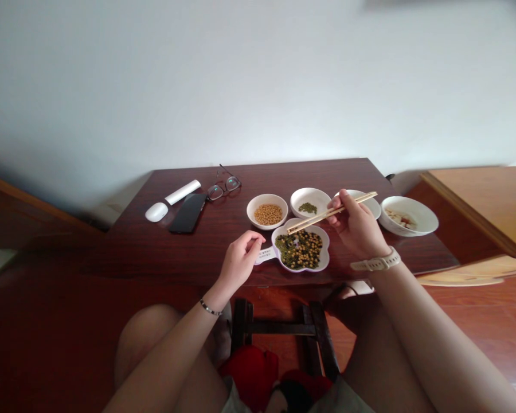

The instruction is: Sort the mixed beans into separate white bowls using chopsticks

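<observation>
Your right hand (356, 225) is pinching wooden chopsticks (332, 213), holding their tips just over a white flower-shaped dish (325, 255) of green and yellow beans (298, 250). Your left hand (241, 261) is curling beside its handle (265, 255); you cannot tell its grip.

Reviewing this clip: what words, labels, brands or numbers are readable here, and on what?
White paper slip by the left hand, at the edge of the flower-shaped dish: small dark print, too small to read.
White computer mouse and black smartphone: no readable text.
</observation>
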### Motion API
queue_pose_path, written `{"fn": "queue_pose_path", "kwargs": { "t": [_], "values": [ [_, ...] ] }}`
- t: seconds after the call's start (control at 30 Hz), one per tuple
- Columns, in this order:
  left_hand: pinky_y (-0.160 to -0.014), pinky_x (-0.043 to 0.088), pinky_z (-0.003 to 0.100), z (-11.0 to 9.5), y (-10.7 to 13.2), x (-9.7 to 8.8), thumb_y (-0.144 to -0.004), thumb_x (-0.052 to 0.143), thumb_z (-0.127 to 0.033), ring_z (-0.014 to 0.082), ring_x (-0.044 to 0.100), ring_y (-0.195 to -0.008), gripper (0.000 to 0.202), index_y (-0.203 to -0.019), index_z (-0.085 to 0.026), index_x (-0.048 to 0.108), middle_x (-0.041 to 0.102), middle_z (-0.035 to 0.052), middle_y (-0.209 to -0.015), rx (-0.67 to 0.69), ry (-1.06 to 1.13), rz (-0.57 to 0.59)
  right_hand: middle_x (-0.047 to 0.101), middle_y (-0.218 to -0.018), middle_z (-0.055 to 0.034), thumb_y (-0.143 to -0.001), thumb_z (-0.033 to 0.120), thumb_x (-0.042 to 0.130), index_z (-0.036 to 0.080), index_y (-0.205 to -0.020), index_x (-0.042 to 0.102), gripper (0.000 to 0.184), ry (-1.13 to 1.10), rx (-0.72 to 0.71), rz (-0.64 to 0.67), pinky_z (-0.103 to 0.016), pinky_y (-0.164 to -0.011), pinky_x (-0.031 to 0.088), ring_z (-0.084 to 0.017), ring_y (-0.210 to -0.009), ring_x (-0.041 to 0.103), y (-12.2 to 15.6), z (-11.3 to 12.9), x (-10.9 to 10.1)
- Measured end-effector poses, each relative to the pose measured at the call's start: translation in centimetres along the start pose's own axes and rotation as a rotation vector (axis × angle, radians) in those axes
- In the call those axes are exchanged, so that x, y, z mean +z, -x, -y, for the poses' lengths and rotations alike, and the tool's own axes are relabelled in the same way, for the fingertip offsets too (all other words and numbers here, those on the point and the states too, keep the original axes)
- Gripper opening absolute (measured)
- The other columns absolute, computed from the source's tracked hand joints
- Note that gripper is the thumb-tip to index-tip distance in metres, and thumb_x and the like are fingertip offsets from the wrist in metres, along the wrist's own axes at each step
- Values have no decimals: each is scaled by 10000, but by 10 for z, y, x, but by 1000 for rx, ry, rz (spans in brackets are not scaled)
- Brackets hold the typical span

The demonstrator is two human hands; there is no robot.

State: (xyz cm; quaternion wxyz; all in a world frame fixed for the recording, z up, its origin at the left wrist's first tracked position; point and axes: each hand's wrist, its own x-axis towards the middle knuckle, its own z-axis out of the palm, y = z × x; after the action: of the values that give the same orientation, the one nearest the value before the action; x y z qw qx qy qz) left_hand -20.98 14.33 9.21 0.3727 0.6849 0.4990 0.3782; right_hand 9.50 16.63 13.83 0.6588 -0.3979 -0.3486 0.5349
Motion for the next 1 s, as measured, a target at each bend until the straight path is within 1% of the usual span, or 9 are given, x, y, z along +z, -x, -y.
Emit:
{"fn": "queue_pose_path", "kwargs": {
  "t": [0.23, 0.4, 0.5, 0.57, 0.73, 0.9, 1.0],
  "values": [
    [-638, 496, 238, -3, 0, 0, -1100, 624, -372, 173, 711, -765, 228, -1050, -204, 769, 816, 44, -953, -5, -1, -4, 630, -785, 14, -852, 571, 972, 229, -798, 658, 468, -35, 2, -9, -183, -507, 564, -92, -606, 588, -5, -1, -1],
    [-626, 486, 238, -3, 1, 1, -1095, 628, -379, 171, 701, -746, 230, -1051, -203, 770, 802, 39, -918, -11, 0, -9, 616, -792, 34, -838, 506, 1001, 219, -811, 642, 460, -141, -27, -57, -141, -509, 549, -66, -608, 587, -10, -2, 6],
    [-625, 480, 233, -3, 2, 1, -1100, 624, -379, 163, 695, -738, 234, -1058, -199, 766, 794, 36, -907, -9, 9, -6, 613, -806, 41, -819, 508, 1015, 217, -808, 635, 478, -178, -72, -103, -133, -512, 546, -57, -609, 581, -15, -4, 10],
    [-626, 480, 231, -3, 2, 1, -1102, 622, -377, 160, 692, -736, 233, -1060, -197, 764, 792, 35, -907, -7, 10, -5, 618, -816, 40, -817, 534, 1007, 217, -810, 635, 489, -170, -103, -129, -136, -520, 546, -55, -613, 589, -18, -6, 12],
    [-631, 490, 232, -3, 1, 1, -1104, 622, -376, 162, 699, -741, 229, -1064, -203, 767, 796, 34, -912, -7, 1, -4, 654, -819, 26, -867, 657, 918, 239, -822, 633, 508, -24, -155, -176, -184, -539, 562, -82, -610, 636, -22, -13, 19],
    [-626, 489, 231, -4, 2, 1, -1099, 628, -378, 159, 698, -730, 222, -1062, -207, 764, 795, 31, -906, -12, 8, -6, 643, -725, 25, -901, 737, 855, 251, -839, 660, 527, 63, -180, -155, -209, -553, 561, -108, -597, 659, -21, -18, 24],
    [-617, 490, 232, -5, 2, 1, -1096, 630, -380, 160, 698, -719, 220, -1057, -210, 765, 796, 31, -903, -13, 12, -6, 653, -714, 20, -914, 767, 824, 257, -851, 662, 540, 105, -194, -154, -227, -562, 577, -126, -598, 680, -21, -19, 22]
  ]
}}
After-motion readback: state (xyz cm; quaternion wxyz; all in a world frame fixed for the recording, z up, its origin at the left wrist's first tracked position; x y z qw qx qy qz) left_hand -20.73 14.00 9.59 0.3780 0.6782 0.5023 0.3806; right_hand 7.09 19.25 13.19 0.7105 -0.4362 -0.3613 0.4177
